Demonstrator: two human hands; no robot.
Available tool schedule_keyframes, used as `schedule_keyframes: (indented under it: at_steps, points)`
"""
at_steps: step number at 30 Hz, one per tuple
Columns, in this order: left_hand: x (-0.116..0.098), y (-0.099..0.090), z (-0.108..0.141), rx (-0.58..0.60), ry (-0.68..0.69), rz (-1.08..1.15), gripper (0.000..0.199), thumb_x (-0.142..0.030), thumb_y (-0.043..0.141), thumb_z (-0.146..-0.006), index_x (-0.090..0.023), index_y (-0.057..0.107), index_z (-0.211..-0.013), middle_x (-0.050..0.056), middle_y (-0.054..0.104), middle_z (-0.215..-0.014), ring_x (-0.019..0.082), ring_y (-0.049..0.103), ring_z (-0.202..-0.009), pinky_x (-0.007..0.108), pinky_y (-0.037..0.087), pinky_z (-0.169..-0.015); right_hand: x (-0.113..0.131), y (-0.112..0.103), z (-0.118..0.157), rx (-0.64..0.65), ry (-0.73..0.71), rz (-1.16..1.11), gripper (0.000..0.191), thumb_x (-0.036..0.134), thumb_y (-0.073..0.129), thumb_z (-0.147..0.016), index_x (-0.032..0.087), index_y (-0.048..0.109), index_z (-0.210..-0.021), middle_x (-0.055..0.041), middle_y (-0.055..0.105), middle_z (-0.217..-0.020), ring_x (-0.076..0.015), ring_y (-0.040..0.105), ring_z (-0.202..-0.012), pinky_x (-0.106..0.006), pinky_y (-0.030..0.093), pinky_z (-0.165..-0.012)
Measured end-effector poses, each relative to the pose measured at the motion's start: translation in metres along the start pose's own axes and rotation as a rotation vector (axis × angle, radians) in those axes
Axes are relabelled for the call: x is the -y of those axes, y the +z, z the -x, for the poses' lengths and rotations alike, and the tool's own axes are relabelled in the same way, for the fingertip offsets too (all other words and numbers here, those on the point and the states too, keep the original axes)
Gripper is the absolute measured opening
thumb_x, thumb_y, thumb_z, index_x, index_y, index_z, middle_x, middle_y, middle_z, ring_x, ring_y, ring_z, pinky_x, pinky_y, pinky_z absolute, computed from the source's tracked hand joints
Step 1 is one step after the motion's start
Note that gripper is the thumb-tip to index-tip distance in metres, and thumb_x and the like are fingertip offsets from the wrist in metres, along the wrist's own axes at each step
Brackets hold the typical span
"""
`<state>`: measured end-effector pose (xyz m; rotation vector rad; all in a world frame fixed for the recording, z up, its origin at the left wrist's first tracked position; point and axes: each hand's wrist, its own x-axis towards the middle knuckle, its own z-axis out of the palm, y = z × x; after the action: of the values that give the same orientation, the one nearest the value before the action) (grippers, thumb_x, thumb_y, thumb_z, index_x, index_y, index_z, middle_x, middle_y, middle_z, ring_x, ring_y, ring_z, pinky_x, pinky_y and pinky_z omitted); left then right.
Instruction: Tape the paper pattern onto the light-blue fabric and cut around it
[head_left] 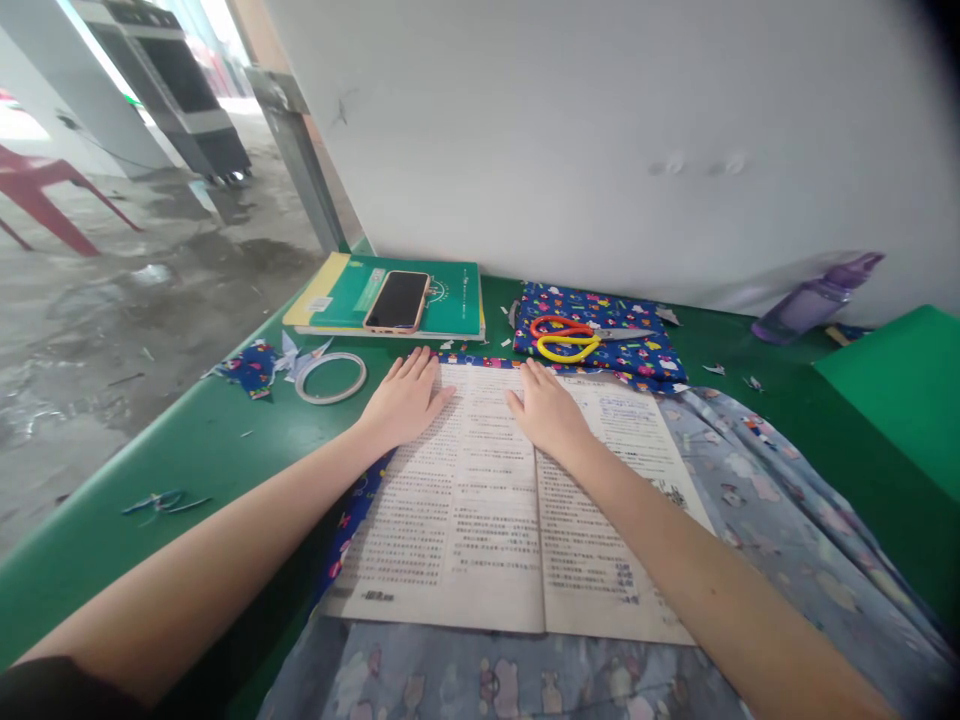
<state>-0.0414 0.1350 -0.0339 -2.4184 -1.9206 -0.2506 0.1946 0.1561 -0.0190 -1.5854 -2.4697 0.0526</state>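
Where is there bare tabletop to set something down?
Bare green table lies left of the printed sheet, below the tape ring, and between scissors and bottle. It is crowded around both hands, left hand and right hand.

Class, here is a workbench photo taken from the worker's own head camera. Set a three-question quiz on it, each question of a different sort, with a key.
1. True or false: the scissors lie on the patterned blue cloth.
2. What rests on the green book? A) tape ring B) phone C) bottle
3. Fill in: both hands lie flat on a printed ____.

Key
1. True.
2. B, the phone.
3. Sheet: left hand and right hand press on the printed sheet.
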Motion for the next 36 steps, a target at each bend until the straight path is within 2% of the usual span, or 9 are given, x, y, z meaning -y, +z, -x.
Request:
schedule_keyframes:
  at_steps: [4,13,20,30,36]
  points:
    - [0.0,0.001,0.0,-0.013,0.006,0.011,0.068,-0.05,0.024,-0.097,-0.002,0.037,-0.143,0.021,0.029,-0.153,0.03,0.023,-0.144,0.047,0.024,-0.117,0.005,0.008,0.007,-0.049,0.013,-0.012,0.06,0.03,0.037,-0.094,-0.012,0.041,-0.137,-0.0277,0.041,-0.144,-0.0309,0.037,-0.138,-0.039,0.026,-0.118]
    - [-0.001,0.0,0.0,0.014,-0.018,0.0,0.068,-0.05,0.026,-0.097,-0.001,0.033,-0.145,0.02,0.026,-0.154,0.029,0.02,-0.145,0.047,0.021,-0.118,0.001,0.011,0.007,-0.114,0.034,-0.076,0.056,0.028,0.037,-0.091,-0.006,0.049,-0.134,-0.0228,0.048,-0.141,-0.028,0.041,-0.136,-0.038,0.031,-0.115]
    - [0.001,0.002,-0.004,0.014,0.001,-0.009,0.071,-0.05,0.027,-0.097,0.003,0.033,-0.144,0.024,0.026,-0.153,0.032,0.021,-0.145,0.047,0.021,-0.117,-0.002,0.009,0.003,-0.118,0.007,-0.071,0.054,0.025,0.036,-0.091,-0.007,0.051,-0.132,-0.0232,0.05,-0.139,-0.0285,0.043,-0.134,-0.038,0.031,-0.115]
    - [0.004,0.008,-0.011,-0.011,0.004,0.002,0.073,-0.052,0.024,-0.097,0.002,0.032,-0.144,0.023,0.028,-0.153,0.032,0.021,-0.144,0.049,0.019,-0.118,-0.005,0.009,-0.004,-0.123,0.016,-0.079,0.053,0.025,0.039,-0.09,-0.005,0.051,-0.133,-0.0208,0.05,-0.14,-0.0261,0.043,-0.134,-0.035,0.031,-0.115]
    - [0.004,0.007,-0.012,0.007,0.002,-0.007,0.071,-0.051,0.024,-0.097,0.001,0.032,-0.144,0.023,0.027,-0.154,0.031,0.02,-0.145,0.049,0.018,-0.118,-0.005,0.011,-0.004,-0.131,0.023,-0.096,0.053,0.025,0.037,-0.09,-0.003,0.051,-0.133,-0.0198,0.05,-0.14,-0.0262,0.042,-0.136,-0.038,0.031,-0.115]
